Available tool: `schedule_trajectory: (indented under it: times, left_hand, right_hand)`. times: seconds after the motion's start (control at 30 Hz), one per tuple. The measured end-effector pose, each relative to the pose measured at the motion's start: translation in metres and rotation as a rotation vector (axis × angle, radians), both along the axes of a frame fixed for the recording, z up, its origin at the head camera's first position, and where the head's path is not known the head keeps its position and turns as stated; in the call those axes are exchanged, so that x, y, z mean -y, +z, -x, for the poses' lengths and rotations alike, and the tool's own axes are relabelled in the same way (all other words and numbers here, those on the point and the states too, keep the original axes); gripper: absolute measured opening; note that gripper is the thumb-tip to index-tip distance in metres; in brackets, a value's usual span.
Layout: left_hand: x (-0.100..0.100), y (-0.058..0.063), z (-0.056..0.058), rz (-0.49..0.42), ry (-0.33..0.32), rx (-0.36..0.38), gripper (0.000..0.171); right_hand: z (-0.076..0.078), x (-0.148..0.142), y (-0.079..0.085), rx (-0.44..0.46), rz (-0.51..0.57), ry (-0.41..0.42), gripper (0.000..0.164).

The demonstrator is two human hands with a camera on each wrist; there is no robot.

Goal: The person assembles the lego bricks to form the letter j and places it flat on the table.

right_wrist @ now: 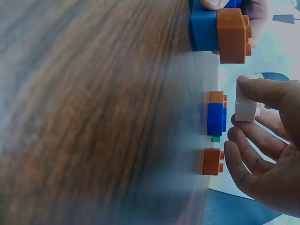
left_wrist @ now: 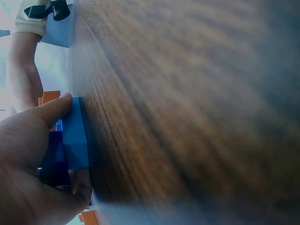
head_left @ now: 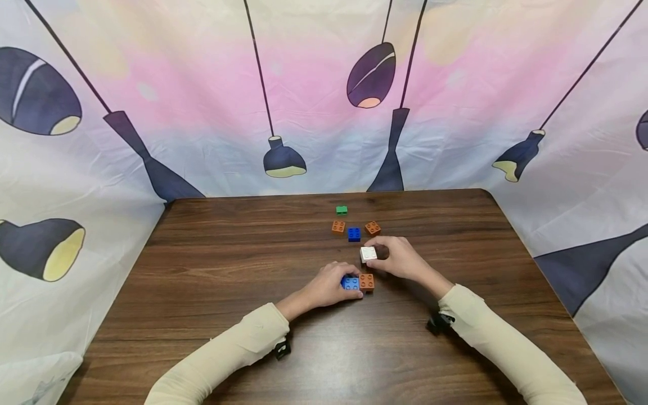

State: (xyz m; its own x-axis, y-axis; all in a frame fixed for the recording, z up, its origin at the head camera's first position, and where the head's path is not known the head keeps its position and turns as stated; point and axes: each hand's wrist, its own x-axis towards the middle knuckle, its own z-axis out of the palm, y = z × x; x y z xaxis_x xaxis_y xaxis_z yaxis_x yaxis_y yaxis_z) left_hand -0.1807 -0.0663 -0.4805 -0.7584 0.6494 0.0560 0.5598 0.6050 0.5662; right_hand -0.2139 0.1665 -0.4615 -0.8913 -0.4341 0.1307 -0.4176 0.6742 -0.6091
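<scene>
My left hand [head_left: 331,286] grips a small stack of toy building bricks, thumb on the near side and fingers on the far side. At its bottom is a blue brick [left_wrist: 75,136], flat on the table. A second blue brick [head_left: 350,283] and an orange brick [head_left: 367,282] sit side by side on top. Between thumb and fingertips, my right hand [head_left: 402,259] pinches a white brick [head_left: 368,255] just beyond the stack. In the right wrist view that white brick [right_wrist: 245,104] is held off the table, studs facing away from the tabletop.
Farther back lie a dark blue brick [head_left: 354,234], one orange brick [head_left: 338,226] to its left, another orange brick [head_left: 372,228] to its right, and a green brick [head_left: 341,210] behind them. A lamp-patterned cloth [head_left: 324,112] hangs along the far edge of the wooden table [head_left: 228,242].
</scene>
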Motion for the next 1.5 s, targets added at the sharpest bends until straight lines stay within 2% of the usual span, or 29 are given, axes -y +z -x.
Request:
schedule_trajectory:
  times: [0.2, 0.6, 0.83, 1.5]
  left_hand:
    - [0.0, -0.001, 0.001, -0.01, -0.007, -0.009, 0.041]
    - [0.0, -0.002, 0.001, -0.01, -0.008, -0.02, 0.041]
    - [0.0, -0.001, 0.001, 0.006, 0.002, -0.007, 0.04]
    - [0.0, -0.001, 0.001, 0.012, 0.002, -0.016, 0.037]
  right_hand:
    - [-0.007, -0.003, 0.006, 0.019, 0.029, 0.0, 0.035]
    - [-0.025, -0.004, 0.018, -0.064, 0.01, 0.031, 0.034]
    - [-0.037, -0.003, 0.023, -0.055, -0.001, 0.04, 0.036]
    - [-0.049, 0.003, 0.016, -0.081, -0.013, 0.079, 0.036]
